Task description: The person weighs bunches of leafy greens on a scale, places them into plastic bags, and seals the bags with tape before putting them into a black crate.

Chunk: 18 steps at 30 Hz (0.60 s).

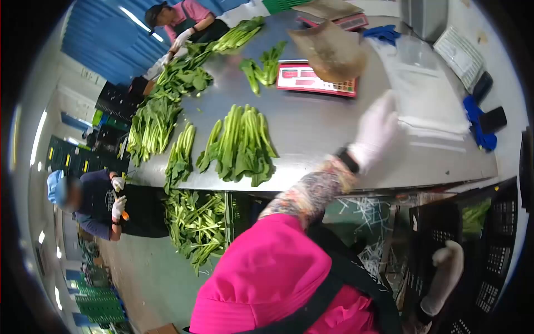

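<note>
My left hand (377, 132), in a white glove, is stretched over the metal table between the red scale and a stack of clear plastic bags (431, 106). Motion smears its fingers, so their grip cannot be made out. Low on the right, my gloved right hand (448, 273) hangs beside a black crate (431, 231), thumb apart from loosely bent fingers, with nothing visible in it. Bagged leafy greens (476, 216) sit farther along in the crate area. The red scale (286, 77) carries a brownish, crumpled translucent sheet (328, 49).
Bunches of leafy greens (239, 145) lie across the table (311, 145), with more in a bin (197, 222) below its edge. Two co-workers stand at left (100, 195) and far side (192, 16). Blue gloves (381, 34) and a phone (493, 119) lie at right.
</note>
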Motion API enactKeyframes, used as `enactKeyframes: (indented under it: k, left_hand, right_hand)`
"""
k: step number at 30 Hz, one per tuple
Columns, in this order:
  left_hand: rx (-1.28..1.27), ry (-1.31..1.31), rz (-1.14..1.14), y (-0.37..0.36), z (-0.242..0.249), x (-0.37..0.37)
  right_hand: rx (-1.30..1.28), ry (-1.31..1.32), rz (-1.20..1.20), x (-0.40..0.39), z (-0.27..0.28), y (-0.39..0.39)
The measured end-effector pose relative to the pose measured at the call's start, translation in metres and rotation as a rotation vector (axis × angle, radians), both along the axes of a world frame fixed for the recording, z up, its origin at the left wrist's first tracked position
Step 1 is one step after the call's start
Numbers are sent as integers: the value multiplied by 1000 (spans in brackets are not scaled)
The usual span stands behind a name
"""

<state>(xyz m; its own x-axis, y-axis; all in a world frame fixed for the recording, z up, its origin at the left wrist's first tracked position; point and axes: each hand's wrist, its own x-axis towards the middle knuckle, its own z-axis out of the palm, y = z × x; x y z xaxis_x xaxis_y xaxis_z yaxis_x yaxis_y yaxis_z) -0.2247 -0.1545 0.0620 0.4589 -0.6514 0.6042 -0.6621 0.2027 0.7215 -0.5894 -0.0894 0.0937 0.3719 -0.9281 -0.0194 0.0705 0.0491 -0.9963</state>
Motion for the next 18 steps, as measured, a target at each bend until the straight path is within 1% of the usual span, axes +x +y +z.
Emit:
enactKeyframes:
  k: [1,2,3,4,5,6,7,8,9,10,11,12,13,14,15,16,17,18]
  left_hand:
    - [7,-13,75,29,-13,64]
    - [222,-187,228,74,-7,124]
    - [274,-172,357,113,-20,186]
    - [319,-355,608,151,-60,260]
    - [547,-417,737,201,-64,309]
    - [724,-160,859,239,-52,330]
    - [948,-68,953,273,-53,358]
    - [1175,-238,853,311,-65,390]
    - [1390,-406,733,341,-82,418]
    - [1469,-426,695,362,-92,433]
    - [1552,-449,647,378,-104,442]
    - [1328,-173,592,389,-122,447]
    - [871,750,523,377,-113,428]
    - [991,215,456,357,-90,382]
    - [605,601,371,350,-106,359]
    - [497,919,283,320,-48,304]
    - [764,879,184,312,14,277]
    - [156,1308,81,314,-80,295]
  right_hand:
    - [38,264,37,39,8,1]
    - [-92,401,201,74,11,0]
    - [32,286,258,115,16,6]
    - [84,231,369,149,3,7]
    - [-77,324,525,179,-11,6]
    - [-101,308,600,215,-20,10]
    - [-162,370,634,253,-44,16]
    - [-296,502,728,293,-56,21]
    - [-314,579,753,337,-65,31]
    - [-344,664,789,377,-77,41]
    - [-493,698,848,419,-85,48]
    - [-438,752,838,460,-92,61]
    - [-400,751,824,495,-91,73]
    - [-410,795,799,527,-104,91]
    - [-274,710,875,551,-101,106]
    - [-327,665,809,573,-116,130]
    - [-277,432,895,577,-94,131]
    - [-113,210,806,582,-100,142]
